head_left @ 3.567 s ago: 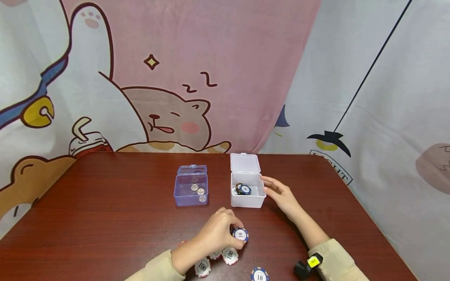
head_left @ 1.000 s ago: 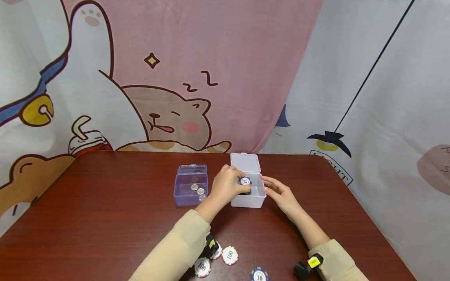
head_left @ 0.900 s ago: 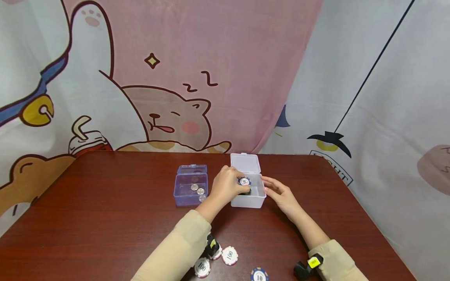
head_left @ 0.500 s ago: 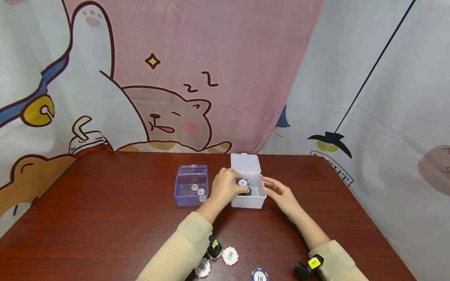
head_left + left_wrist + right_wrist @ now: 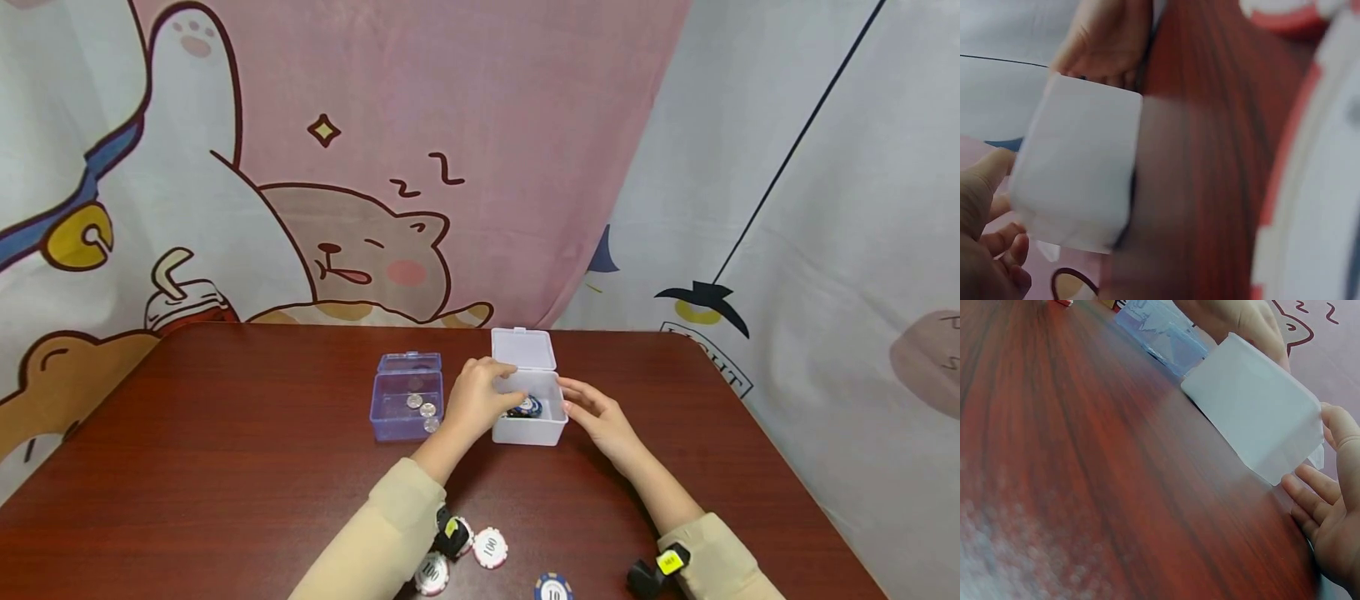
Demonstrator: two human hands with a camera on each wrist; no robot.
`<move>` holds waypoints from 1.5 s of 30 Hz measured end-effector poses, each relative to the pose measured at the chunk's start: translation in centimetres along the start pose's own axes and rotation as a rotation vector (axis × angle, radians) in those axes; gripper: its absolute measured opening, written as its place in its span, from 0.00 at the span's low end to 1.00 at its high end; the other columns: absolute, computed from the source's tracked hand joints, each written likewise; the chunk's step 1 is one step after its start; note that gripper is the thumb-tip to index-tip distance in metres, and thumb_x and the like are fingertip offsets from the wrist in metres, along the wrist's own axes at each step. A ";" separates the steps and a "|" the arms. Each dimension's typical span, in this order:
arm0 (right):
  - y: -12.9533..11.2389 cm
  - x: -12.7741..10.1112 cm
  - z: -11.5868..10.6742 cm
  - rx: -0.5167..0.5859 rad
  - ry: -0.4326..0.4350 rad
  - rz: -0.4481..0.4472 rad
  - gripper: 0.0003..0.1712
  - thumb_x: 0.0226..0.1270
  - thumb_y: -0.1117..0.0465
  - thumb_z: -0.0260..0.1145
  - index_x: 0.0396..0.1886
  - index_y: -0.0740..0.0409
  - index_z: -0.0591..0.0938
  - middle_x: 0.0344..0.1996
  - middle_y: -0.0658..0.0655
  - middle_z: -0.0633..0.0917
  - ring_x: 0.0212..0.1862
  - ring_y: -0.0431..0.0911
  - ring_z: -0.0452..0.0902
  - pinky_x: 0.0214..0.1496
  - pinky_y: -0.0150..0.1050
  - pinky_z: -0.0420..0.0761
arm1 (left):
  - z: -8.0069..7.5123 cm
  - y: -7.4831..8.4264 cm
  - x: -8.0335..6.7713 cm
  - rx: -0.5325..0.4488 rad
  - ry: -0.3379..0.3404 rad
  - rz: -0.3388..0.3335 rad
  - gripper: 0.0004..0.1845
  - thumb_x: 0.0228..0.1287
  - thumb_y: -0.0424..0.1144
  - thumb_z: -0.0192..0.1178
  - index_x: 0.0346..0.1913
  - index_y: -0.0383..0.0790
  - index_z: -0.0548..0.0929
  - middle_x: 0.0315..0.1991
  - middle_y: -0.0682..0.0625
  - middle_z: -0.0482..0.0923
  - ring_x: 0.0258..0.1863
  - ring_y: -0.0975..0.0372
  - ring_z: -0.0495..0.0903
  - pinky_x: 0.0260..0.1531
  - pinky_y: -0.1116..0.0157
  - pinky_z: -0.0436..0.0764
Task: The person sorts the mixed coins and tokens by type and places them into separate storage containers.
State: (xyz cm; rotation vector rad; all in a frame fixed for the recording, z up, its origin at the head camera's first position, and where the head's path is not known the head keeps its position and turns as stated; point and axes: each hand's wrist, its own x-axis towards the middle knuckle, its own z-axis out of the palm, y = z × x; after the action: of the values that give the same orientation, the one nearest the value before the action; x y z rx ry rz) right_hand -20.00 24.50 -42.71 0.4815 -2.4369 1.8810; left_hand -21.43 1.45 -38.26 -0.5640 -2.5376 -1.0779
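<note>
Head view: your left hand (image 5: pixel 474 400) has just let go of its chip inside the open, square white plastic box (image 5: pixel 529 432), where round blue-and-white chips (image 5: pixel 529 406) lie (partly behind your thumb), so that chip looks placed. Your left thumb and fingers stand moderately apart, holding nothing. Your right hand (image 5: pixel 606 421) touches the box's right wall, fingers loosely spread. Round white chips with red edges (image 5: pixel 491 547) and a blue-rimmed chip (image 5: pixel 553 587) remain nearer you, outside the box.

Curtained indoor nook, room type unclear: cartoon-print fabric (image 5: pixel 540 150) hung behind wood-grain table (image 5: pixel 225 467).
</note>
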 end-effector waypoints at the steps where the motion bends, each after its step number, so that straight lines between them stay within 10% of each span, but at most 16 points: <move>1: 0.0 0.0 0.0 -0.001 0.000 0.001 0.25 0.69 0.62 0.61 0.65 0.62 0.72 0.59 0.67 0.75 0.60 0.58 0.70 0.52 0.30 0.72 | -0.2 0.1 -0.1 -0.028 0.015 0.007 0.20 0.48 0.43 0.74 0.44 0.38 0.87 0.39 0.49 0.83 0.38 0.58 0.74 0.37 0.63 0.74; 13: -1.8 -0.5 0.2 -0.003 -0.014 -0.016 0.24 0.70 0.70 0.57 0.64 0.70 0.69 0.58 0.73 0.73 0.60 0.64 0.68 0.50 0.30 0.73 | -3.1 1.9 -2.4 -0.264 0.018 0.086 0.19 0.49 0.39 0.74 0.44 0.35 0.87 0.39 0.49 0.84 0.31 0.55 0.74 0.31 0.65 0.72; 27: 0.3 -0.1 -0.1 -0.005 -0.004 -0.023 0.24 0.70 0.63 0.60 0.65 0.61 0.72 0.59 0.67 0.75 0.60 0.59 0.71 0.52 0.31 0.73 | -4.0 2.3 -5.5 -0.325 -0.130 0.187 0.19 0.48 0.37 0.74 0.46 0.38 0.87 0.36 0.50 0.82 0.33 0.53 0.74 0.31 0.63 0.75; 37: 0.3 0.0 -0.1 0.005 -0.007 -0.027 0.24 0.70 0.65 0.59 0.65 0.63 0.71 0.60 0.67 0.75 0.60 0.59 0.70 0.52 0.31 0.73 | -4.0 1.5 -7.4 -0.321 -0.260 0.209 0.19 0.51 0.42 0.73 0.47 0.40 0.86 0.42 0.56 0.82 0.46 0.62 0.76 0.50 0.59 0.72; 45: -1.8 -0.4 0.3 0.004 -0.017 -0.016 0.24 0.70 0.70 0.57 0.64 0.71 0.69 0.59 0.73 0.73 0.60 0.65 0.68 0.51 0.30 0.73 | -4.1 0.9 -8.4 -0.287 -0.387 0.259 0.22 0.50 0.43 0.74 0.49 0.40 0.86 0.42 0.56 0.80 0.44 0.63 0.74 0.43 0.65 0.74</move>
State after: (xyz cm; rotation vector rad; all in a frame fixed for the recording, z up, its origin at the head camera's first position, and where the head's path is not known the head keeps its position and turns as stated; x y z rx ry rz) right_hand -19.13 23.90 -41.21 0.5169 -2.4329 1.8834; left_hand -13.15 -2.96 -38.68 -1.2488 -2.5302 -1.3489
